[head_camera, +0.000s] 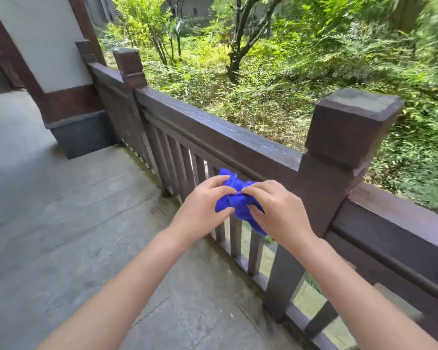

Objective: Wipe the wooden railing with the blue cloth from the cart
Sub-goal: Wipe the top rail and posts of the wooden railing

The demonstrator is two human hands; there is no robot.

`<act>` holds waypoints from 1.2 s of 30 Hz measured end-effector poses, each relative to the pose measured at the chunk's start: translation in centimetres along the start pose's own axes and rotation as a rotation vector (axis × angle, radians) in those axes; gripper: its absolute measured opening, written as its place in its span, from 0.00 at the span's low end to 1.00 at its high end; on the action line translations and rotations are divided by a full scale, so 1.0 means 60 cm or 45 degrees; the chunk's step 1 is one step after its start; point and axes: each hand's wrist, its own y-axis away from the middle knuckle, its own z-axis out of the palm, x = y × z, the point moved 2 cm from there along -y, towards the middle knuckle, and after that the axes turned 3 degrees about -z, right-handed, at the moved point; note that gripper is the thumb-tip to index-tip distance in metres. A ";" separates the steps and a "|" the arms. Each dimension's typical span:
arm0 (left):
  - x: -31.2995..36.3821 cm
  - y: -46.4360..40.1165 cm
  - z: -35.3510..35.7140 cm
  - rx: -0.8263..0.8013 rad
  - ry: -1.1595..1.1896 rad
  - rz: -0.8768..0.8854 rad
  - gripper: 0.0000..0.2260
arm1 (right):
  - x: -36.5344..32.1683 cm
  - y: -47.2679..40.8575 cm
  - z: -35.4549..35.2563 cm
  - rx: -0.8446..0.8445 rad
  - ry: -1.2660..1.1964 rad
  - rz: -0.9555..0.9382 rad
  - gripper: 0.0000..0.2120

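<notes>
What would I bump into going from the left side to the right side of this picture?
White wall → small far post → left hand → blue cloth → right hand → big near post → railing running off to the right.

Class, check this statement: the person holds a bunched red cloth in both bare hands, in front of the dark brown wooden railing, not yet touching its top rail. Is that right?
One detail is wrong: the bunched cloth is bright blue, not red, as the head view shows. The rest stands: the left hand and right hand both grip it in front of the dark brown wooden railing, off its top rail.
</notes>
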 end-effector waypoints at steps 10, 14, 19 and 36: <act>-0.083 -0.201 0.061 -0.130 0.047 0.155 0.15 | 0.116 -0.106 0.093 0.082 0.105 0.235 0.16; -0.095 -0.299 0.076 -0.241 0.049 0.277 0.15 | 0.158 -0.151 0.108 0.163 0.151 0.398 0.15; -0.088 -0.409 0.104 -0.369 0.136 0.450 0.14 | 0.204 -0.199 0.105 0.209 0.347 0.586 0.13; -0.099 -0.517 0.279 -0.820 -0.112 1.146 0.22 | 0.279 -0.200 0.206 -0.183 0.655 1.548 0.24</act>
